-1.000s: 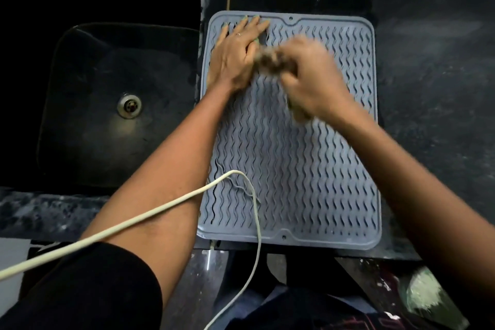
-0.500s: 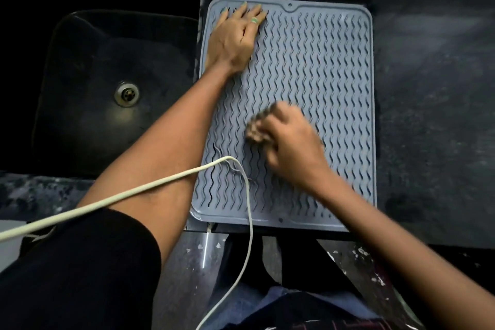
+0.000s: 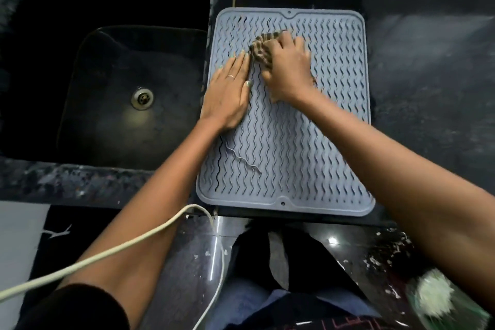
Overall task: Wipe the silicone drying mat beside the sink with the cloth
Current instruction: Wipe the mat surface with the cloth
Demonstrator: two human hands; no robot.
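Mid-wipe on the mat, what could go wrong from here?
1. The left hand lies flat on the mat right beside the cloth; a leftward stroke may bump its fingers.
2. The mat's near edge sits at the counter's front lip; a hard pull toward the body might slide it off.
3. A loose wavy strand lies on the mat and could snag the cloth under the right hand.

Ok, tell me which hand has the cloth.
The right hand grips the cloth; the left hand lies flat on the mat, empty.
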